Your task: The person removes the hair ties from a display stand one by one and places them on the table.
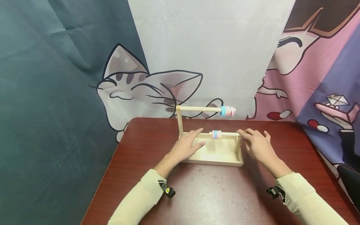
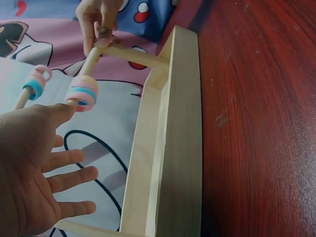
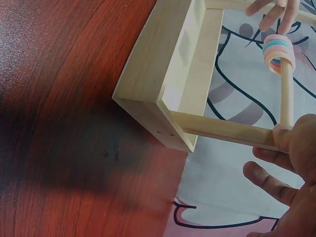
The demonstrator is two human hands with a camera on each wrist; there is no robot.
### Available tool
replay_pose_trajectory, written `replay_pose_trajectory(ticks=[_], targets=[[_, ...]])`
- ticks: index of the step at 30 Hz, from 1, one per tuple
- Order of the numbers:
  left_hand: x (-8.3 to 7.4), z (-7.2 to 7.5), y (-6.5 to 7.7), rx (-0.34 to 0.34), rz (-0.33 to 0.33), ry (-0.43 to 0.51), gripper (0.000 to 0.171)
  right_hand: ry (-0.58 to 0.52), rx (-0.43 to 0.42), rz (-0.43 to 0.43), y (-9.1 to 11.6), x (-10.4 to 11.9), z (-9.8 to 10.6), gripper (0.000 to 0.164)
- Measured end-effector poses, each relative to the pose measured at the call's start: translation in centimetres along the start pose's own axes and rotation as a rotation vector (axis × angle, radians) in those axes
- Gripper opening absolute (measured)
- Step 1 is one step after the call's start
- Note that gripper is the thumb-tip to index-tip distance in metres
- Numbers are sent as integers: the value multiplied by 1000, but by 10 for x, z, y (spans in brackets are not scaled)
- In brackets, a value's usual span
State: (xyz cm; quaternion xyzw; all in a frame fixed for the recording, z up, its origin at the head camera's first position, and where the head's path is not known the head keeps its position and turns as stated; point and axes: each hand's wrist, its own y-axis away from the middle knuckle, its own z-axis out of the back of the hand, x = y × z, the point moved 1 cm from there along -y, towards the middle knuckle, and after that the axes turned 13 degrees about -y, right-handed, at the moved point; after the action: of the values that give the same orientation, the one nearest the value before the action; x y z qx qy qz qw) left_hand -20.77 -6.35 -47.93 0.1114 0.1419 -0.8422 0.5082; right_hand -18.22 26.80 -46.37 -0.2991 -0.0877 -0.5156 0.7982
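A wooden rack stands on the table, its shallow tray (image 1: 211,162) carrying a tall post (image 1: 180,123) at left and a short post (image 1: 237,145) at right. Several pastel rings (image 1: 216,134) in pink, blue and cream sit near the free left end of the lower rod (image 1: 230,134). My left hand (image 1: 184,148) has its fingers spread, the thumb tip close by the rod's end and those rings in the left wrist view. At the short post's top, my right hand (image 1: 260,147) pinches the wood between thumb and fingers; its other fingers spread outward.
More pastel rings (image 1: 227,111) hang at the right end of the upper rod (image 1: 199,109), which extends from the tall post. The dark red wooden table (image 1: 202,193) ends against a cartoon-printed curtain (image 1: 219,47) behind the rack.
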Motion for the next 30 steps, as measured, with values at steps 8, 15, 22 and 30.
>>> replay_pose_trajectory(ticks=[8,15,22,30], targets=[[-7,-8,-10,-3,-33,27,68,4,7,-4,1,-2,0,51],[-11,-14,-18,-14,-34,65,65,2,-20,20,-2,-4,-2,45],[-17,-17,-27,-20,-48,105,63,-4,-37,9,-2,-6,-1,40],[-23,-19,-37,-20,-78,109,59,-5,-45,14,-3,-6,-2,40]])
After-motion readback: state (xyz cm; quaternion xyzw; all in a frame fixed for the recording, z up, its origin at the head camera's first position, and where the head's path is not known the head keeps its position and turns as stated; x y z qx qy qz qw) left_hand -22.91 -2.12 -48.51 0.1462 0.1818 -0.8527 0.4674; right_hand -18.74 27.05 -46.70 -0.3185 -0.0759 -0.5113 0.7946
